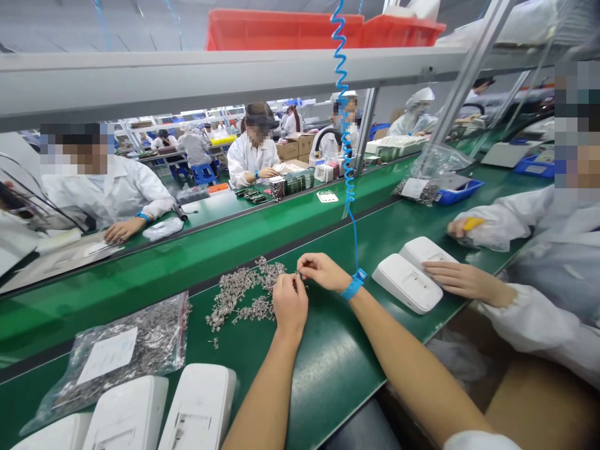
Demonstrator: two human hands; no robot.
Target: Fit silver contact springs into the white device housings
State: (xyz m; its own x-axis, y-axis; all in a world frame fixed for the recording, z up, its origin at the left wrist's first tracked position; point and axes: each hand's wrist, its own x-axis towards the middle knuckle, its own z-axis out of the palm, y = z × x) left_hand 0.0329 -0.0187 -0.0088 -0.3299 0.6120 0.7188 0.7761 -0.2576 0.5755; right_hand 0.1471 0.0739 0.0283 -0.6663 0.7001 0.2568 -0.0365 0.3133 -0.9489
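Observation:
My left hand (290, 304) and my right hand (322, 271) meet above the green bench, fingertips almost touching. Both are closed in a pinch, and a small dark metal piece shows between them; its exact shape is mostly hidden by the fingers. Just left of my hands spreads a loose pile of small silvery metal parts (234, 294), tangled together and too small to name surely. A blue wrist strap (353, 284) circles my right wrist, tied to a coiled blue cord (344, 112) that hangs from above.
White plastic housings (199, 406) lie at lower left, beside a clear bag of metal parts (131, 350). On the right, a co-worker's hand (457, 279) rests on one of two white housings (407, 282). A blue tray (459, 191) stands farther back. A raised green ledge (197, 250) runs behind.

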